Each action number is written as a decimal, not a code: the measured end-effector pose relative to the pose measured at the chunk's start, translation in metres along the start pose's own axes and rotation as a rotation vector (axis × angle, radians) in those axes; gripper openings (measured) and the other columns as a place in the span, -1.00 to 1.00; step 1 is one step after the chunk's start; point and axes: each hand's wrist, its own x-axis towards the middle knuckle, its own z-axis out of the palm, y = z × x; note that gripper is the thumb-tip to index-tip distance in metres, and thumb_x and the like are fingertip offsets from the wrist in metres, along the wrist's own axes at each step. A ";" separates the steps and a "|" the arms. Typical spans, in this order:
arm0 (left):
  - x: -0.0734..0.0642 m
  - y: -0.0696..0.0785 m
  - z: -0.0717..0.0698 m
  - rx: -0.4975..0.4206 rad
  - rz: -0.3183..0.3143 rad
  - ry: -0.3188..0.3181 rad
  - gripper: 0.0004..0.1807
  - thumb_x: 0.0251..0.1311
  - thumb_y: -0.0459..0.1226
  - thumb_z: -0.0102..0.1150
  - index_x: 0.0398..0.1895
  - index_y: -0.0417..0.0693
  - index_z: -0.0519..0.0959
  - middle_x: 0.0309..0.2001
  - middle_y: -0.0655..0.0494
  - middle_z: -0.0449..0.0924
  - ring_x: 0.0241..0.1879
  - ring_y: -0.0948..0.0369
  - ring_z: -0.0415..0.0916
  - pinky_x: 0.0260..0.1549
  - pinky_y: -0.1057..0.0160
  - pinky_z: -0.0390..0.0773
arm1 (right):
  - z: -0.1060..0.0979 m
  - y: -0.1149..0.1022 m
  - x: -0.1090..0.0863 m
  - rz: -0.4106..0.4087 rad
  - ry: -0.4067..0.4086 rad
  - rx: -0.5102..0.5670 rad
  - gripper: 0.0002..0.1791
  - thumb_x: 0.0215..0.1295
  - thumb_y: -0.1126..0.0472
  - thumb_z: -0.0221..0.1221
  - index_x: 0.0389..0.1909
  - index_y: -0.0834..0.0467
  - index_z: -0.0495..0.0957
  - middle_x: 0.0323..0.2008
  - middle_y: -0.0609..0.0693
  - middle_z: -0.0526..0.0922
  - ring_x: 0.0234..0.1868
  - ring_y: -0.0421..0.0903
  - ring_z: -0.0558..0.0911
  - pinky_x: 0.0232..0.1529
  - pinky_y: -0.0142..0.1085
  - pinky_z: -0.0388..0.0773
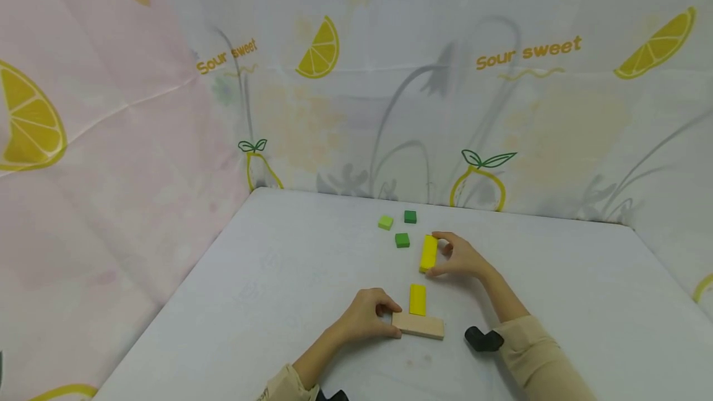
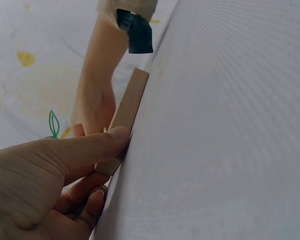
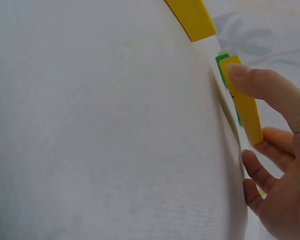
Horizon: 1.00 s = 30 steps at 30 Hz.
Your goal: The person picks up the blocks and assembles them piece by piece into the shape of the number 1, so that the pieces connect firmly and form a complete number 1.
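A printed cloth runs round the back of the scene, lemon slices [image 1: 319, 48] and "Sour sweet" lettering [image 1: 529, 53] all over it, with a pale counter [image 1: 312, 252] spread below. And here is the left hand [image 1: 367, 316], in at about seven o'clock, thumb and fingers pinching the nine o'clock end of a plain wooden block [image 1: 418, 325] that lies crosswise. Right at twelve o'clock from that sits the lower yellow block [image 1: 418, 299], lengthwise, its near end up against the wood — whether they truly touch, I cannot tell.

Now over to the right hand [image 1: 461, 257], coming in from four o'clock! It has the upper yellow block [image 1: 428, 254] clamped between thumb and fingers, thumb at the near end, a finger at the far one. That block is just past twelve o'clock from its yellow partner, with a gap between them; contact with the counter is hard to call.

Beyond, three small cubes: the mid-green cube [image 1: 402, 240] at ten o'clock from the held yellow, the lime cube [image 1: 385, 222] farther along ten, the dark green cube [image 1: 410, 216] at eleven.
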 end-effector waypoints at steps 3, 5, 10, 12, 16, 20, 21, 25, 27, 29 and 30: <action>0.000 0.000 0.000 -0.003 0.000 0.002 -0.63 -0.30 -0.34 0.55 -0.30 -0.21 0.69 -0.41 0.17 0.60 -0.45 0.43 0.34 -0.41 0.47 0.41 | 0.002 0.000 0.004 0.041 -0.018 -0.001 0.00 -0.21 -0.08 0.47 0.25 0.31 0.31 0.16 0.29 0.40 -0.09 0.10 0.45 -0.06 -0.06 0.43; 0.000 0.000 0.000 -0.003 0.000 0.002 -0.63 -0.30 -0.34 0.55 -0.30 -0.20 0.69 -0.41 0.17 0.60 -0.45 0.43 0.34 -0.41 0.48 0.41 | 0.002 -0.002 0.005 0.045 -0.023 -0.010 0.00 -0.21 -0.04 0.48 0.25 0.32 0.30 0.17 0.29 0.40 -0.08 0.09 0.45 -0.06 -0.07 0.43; 0.000 0.000 0.000 -0.001 0.008 0.003 -0.63 -0.31 -0.34 0.55 -0.31 -0.20 0.69 -0.40 0.16 0.60 -0.45 0.43 0.34 -0.41 0.48 0.41 | 0.003 -0.003 0.008 0.024 -0.021 -0.013 -0.01 -0.23 -0.01 0.49 0.24 0.33 0.31 0.15 0.29 0.42 -0.11 0.06 0.46 -0.07 -0.09 0.43; 0.000 0.000 0.000 0.000 0.009 0.003 -0.63 -0.30 -0.33 0.55 -0.31 -0.20 0.69 -0.41 0.16 0.60 -0.45 0.44 0.33 -0.41 0.48 0.41 | 0.005 -0.003 0.009 0.027 -0.020 -0.004 -0.01 -0.23 0.00 0.50 0.24 0.33 0.31 0.14 0.29 0.43 -0.10 0.08 0.46 -0.06 -0.07 0.42; 0.000 0.000 0.000 -0.003 -0.001 -0.006 -0.63 -0.29 -0.33 0.54 -0.30 -0.20 0.69 -0.41 0.19 0.59 -0.45 0.44 0.33 -0.41 0.48 0.40 | 0.007 -0.004 0.010 0.032 -0.020 0.000 -0.01 -0.24 -0.01 0.50 0.24 0.34 0.31 0.11 0.29 0.45 -0.05 0.11 0.46 0.01 0.01 0.40; 0.001 0.000 -0.001 -0.007 -0.007 -0.016 -0.63 -0.28 -0.32 0.54 -0.28 -0.21 0.69 -0.42 0.21 0.57 -0.46 0.44 0.32 -0.42 0.48 0.40 | 0.009 -0.005 0.010 0.013 -0.013 0.002 -0.01 -0.24 0.01 0.49 0.22 0.38 0.32 0.11 0.30 0.46 0.04 0.18 0.45 0.10 0.10 0.34; 0.001 0.000 -0.001 -0.007 -0.008 -0.017 -0.63 -0.27 -0.32 0.54 -0.28 -0.21 0.69 -0.43 0.21 0.57 -0.46 0.44 0.32 -0.42 0.48 0.40 | 0.009 -0.005 0.011 0.008 -0.009 0.007 -0.02 -0.24 0.02 0.50 0.22 0.39 0.32 0.10 0.30 0.46 0.05 0.20 0.45 0.11 0.11 0.33; 0.001 -0.001 -0.001 -0.002 -0.005 -0.015 -0.63 -0.27 -0.32 0.54 -0.28 -0.20 0.69 -0.43 0.22 0.57 -0.46 0.44 0.31 -0.42 0.48 0.39 | 0.009 -0.006 0.012 -0.011 0.008 0.020 -0.03 -0.25 0.03 0.50 0.20 0.41 0.33 0.07 0.30 0.48 0.04 0.22 0.46 0.10 0.11 0.35; 0.001 -0.002 0.000 -0.001 -0.006 -0.016 -0.63 -0.27 -0.32 0.54 -0.28 -0.20 0.69 -0.43 0.22 0.57 -0.46 0.44 0.31 -0.42 0.48 0.39 | 0.010 -0.006 0.012 -0.014 0.012 0.022 -0.03 -0.25 0.03 0.50 0.19 0.42 0.34 0.07 0.31 0.48 0.04 0.21 0.47 0.09 0.09 0.37; 0.001 -0.002 0.000 -0.001 -0.009 -0.016 -0.63 -0.27 -0.32 0.54 -0.28 -0.19 0.69 -0.43 0.23 0.57 -0.46 0.44 0.31 -0.42 0.48 0.39 | 0.011 -0.007 0.013 -0.017 0.013 0.022 -0.02 -0.26 0.03 0.51 0.19 0.43 0.34 0.09 0.32 0.47 0.04 0.21 0.47 0.09 0.07 0.38; 0.001 -0.002 0.000 -0.001 -0.011 -0.016 -0.63 -0.27 -0.31 0.54 -0.28 -0.19 0.69 -0.43 0.23 0.56 -0.46 0.44 0.31 -0.41 0.48 0.39 | 0.011 -0.007 0.013 -0.019 0.011 0.020 -0.02 -0.26 0.03 0.51 0.19 0.43 0.33 0.10 0.32 0.47 0.05 0.21 0.47 0.10 0.07 0.38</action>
